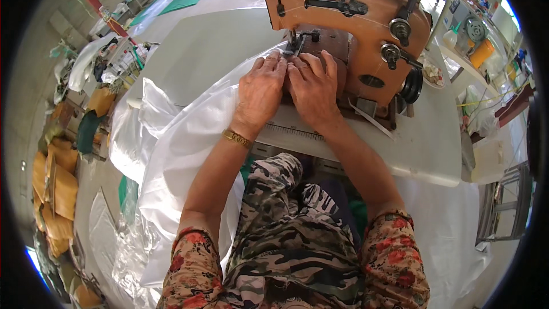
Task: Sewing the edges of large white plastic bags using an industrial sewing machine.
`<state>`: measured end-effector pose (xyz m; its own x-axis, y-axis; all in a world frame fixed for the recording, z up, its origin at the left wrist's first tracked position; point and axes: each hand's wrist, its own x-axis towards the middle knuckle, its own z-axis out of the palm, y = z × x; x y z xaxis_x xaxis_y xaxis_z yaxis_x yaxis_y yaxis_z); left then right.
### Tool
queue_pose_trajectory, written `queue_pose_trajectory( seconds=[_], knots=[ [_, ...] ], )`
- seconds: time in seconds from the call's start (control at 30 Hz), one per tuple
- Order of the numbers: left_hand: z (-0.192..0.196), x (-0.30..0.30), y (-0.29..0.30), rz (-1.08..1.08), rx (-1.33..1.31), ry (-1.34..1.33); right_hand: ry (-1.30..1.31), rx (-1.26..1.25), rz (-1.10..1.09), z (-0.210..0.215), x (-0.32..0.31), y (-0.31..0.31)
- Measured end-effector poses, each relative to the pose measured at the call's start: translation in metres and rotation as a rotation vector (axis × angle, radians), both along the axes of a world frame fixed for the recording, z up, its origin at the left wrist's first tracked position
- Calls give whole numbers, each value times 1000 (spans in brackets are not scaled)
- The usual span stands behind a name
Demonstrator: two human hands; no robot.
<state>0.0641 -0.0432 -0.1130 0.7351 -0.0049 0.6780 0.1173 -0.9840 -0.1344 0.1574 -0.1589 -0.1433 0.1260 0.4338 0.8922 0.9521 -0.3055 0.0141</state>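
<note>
A brown sewing machine (349, 6) stands on a pale table. Its presser foot (290, 50) is just beyond my fingertips. My left hand (262, 88), a gold watch on its wrist, is closed on the edge of a shiny white sheet (183, 120) beside the foot. Close against it, my right hand (313, 87) bends its fingers down at the foot's near side. Its thumb, and whatever lies beneath those fingers, are hidden. From the left hand the sheet runs left and drapes over the table's edge in loose folds.
A ruler strip (294, 131) lies along the near part of the table (423, 157). The machine's handwheel (412, 84) sits at the right, near a small dish of scraps (433, 75). Brown folded material (60, 183) is piled at far left. A dark metal frame (506, 206) stands at right.
</note>
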Motion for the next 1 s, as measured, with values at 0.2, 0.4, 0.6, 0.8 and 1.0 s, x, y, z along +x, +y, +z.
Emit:
queue_pose_trajectory(
  seconds=[0.2, 0.4, 0.6, 0.8, 1.0],
  knots=[
    [10, -6, -11, 6, -19, -68, 6, 3, -18, 0, 0, 0],
    [22, -25, -18, 73, -22, -19, 9, -3, -30, -1, 0, 0],
    [37, -46, -5, 82, -36, -6, 24, 10, -18, 0, -2, 1],
    [23, -51, -27, 3, -117, 32, 56, 2, 25, 3, -2, -5],
    [7, -46, -32, 19, -26, -30, 43, 46, 80, 2, 1, -4]
  ],
)
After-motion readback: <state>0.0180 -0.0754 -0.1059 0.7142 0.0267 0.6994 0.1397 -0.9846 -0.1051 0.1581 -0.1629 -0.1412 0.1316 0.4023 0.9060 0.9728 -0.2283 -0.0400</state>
